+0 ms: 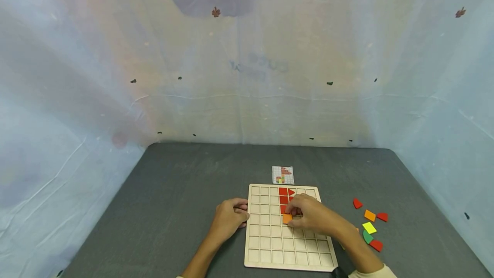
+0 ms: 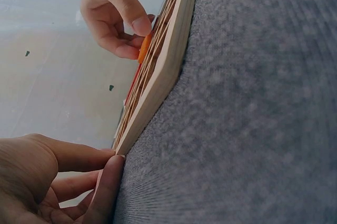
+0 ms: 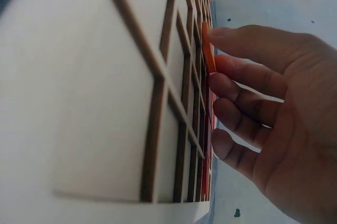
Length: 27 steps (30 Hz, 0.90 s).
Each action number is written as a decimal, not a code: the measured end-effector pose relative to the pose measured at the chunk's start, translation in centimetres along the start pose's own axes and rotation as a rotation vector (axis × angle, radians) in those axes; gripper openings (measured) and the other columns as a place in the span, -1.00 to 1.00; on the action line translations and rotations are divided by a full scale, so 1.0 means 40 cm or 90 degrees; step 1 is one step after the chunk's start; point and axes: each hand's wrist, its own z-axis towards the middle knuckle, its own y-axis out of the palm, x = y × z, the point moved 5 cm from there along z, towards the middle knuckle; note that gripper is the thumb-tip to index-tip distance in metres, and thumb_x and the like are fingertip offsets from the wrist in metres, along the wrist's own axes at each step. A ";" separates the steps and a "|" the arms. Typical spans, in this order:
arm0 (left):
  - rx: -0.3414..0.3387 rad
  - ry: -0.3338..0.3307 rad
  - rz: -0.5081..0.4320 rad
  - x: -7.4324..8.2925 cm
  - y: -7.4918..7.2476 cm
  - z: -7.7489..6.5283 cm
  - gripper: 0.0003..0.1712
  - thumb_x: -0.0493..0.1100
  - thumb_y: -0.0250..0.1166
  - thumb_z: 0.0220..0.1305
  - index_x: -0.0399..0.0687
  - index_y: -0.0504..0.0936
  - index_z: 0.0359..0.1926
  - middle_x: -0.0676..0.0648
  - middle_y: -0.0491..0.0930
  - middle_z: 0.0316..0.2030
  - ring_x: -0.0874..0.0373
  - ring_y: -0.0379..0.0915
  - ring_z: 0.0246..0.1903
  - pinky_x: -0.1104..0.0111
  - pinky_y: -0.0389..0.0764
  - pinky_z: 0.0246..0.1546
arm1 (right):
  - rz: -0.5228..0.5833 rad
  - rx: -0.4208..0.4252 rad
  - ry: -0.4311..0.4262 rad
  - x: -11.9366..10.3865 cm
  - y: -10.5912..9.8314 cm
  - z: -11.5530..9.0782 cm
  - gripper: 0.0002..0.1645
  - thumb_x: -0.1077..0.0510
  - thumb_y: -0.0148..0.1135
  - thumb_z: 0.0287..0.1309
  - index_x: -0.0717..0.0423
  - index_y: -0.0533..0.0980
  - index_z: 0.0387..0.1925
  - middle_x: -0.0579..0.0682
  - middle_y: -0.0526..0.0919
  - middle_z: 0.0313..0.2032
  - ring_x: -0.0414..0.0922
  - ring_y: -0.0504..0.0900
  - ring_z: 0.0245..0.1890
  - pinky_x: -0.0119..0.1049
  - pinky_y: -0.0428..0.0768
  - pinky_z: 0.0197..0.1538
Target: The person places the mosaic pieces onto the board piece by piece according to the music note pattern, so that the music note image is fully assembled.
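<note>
A wooden grid board (image 1: pixel 270 256) lies on the dark table, with red pieces (image 1: pixel 283 200) set in cells of its upper middle. My left hand (image 1: pixel 227 220) pinches the board's left edge between thumb and index finger. Over the board, my right hand (image 1: pixel 314 214) pinches an orange square tile (image 1: pixel 287 219) by thumb and fingertips, just below the red column. In the right wrist view the orange tile (image 3: pixel 208 50) stands slightly tilted against the grid. Part of the board's right side is hidden under the right hand and forearm.
Behind the board lies a small printed pattern card (image 1: pixel 283 175). Loose pieces are scattered to the right: a yellow square (image 1: pixel 369 228), a green piece (image 1: pixel 368 237), an orange square (image 1: pixel 369 215) and several red pieces (image 1: pixel 357 203). A pale patterned curtain (image 1: pixel 239 63) surrounds the table.
</note>
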 end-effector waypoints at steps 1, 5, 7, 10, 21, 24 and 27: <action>0.001 0.000 0.000 0.000 0.000 0.000 -0.59 -0.45 0.41 0.13 -0.43 0.71 0.05 -0.18 0.72 -0.20 0.12 0.71 -0.29 0.40 0.78 -0.45 | -0.001 0.000 0.000 0.000 0.000 0.000 -0.78 0.11 0.57 0.16 0.00 0.68 -0.19 -0.22 0.57 -0.28 -0.29 0.49 -0.24 -0.38 0.57 -0.17; 0.002 0.001 0.001 0.000 -0.001 -0.001 -0.59 -0.44 0.41 0.13 -0.44 0.71 0.06 -0.18 0.72 -0.19 0.12 0.71 -0.28 0.40 0.78 -0.45 | 0.004 -0.001 0.000 0.003 0.001 -0.002 -0.78 0.13 0.57 0.16 0.02 0.69 -0.18 -0.21 0.59 -0.26 -0.29 0.49 -0.23 -0.37 0.58 -0.17; 0.001 0.000 0.002 0.000 -0.001 -0.001 -0.59 -0.44 0.41 0.14 -0.43 0.71 0.06 -0.18 0.72 -0.19 0.12 0.71 -0.28 0.41 0.78 -0.45 | 0.012 -0.004 0.000 0.002 0.002 -0.002 -0.78 0.14 0.56 0.17 0.03 0.69 -0.17 -0.20 0.60 -0.25 -0.29 0.50 -0.23 -0.38 0.59 -0.17; -0.001 -0.002 -0.001 -0.001 0.000 -0.001 -0.59 -0.44 0.42 0.14 -0.43 0.71 0.06 -0.17 0.71 -0.19 0.12 0.71 -0.27 0.41 0.78 -0.44 | 0.030 -0.012 0.003 0.000 0.003 -0.002 -0.77 0.15 0.55 0.19 0.06 0.70 -0.14 -0.17 0.63 -0.23 -0.28 0.53 -0.24 -0.39 0.62 -0.18; -0.007 0.000 -0.002 -0.001 0.002 0.000 -0.58 -0.44 0.43 0.16 -0.43 0.70 0.08 -0.17 0.71 -0.18 0.12 0.71 -0.27 0.41 0.78 -0.43 | 0.045 -0.022 0.016 -0.009 0.004 0.001 -0.74 0.11 0.56 0.21 0.08 0.70 -0.11 -0.15 0.63 -0.27 -0.29 0.55 -0.27 -0.39 0.61 -0.21; -0.007 0.000 -0.002 0.000 0.001 0.000 -0.58 -0.44 0.43 0.16 -0.43 0.70 0.08 -0.17 0.71 -0.19 0.13 0.71 -0.27 0.41 0.78 -0.43 | 0.059 -0.016 0.011 -0.007 0.002 0.001 -0.72 0.10 0.57 0.19 0.09 0.70 -0.10 -0.14 0.65 -0.28 -0.31 0.54 -0.29 -0.39 0.61 -0.22; -0.007 0.002 -0.003 0.001 0.001 0.000 -0.59 -0.45 0.43 0.16 -0.43 0.70 0.07 -0.18 0.71 -0.19 0.12 0.71 -0.27 0.41 0.78 -0.43 | 0.076 -0.006 0.008 -0.002 -0.002 -0.004 -0.72 0.11 0.56 0.21 0.08 0.70 -0.08 -0.13 0.67 -0.26 -0.32 0.55 -0.29 -0.39 0.62 -0.22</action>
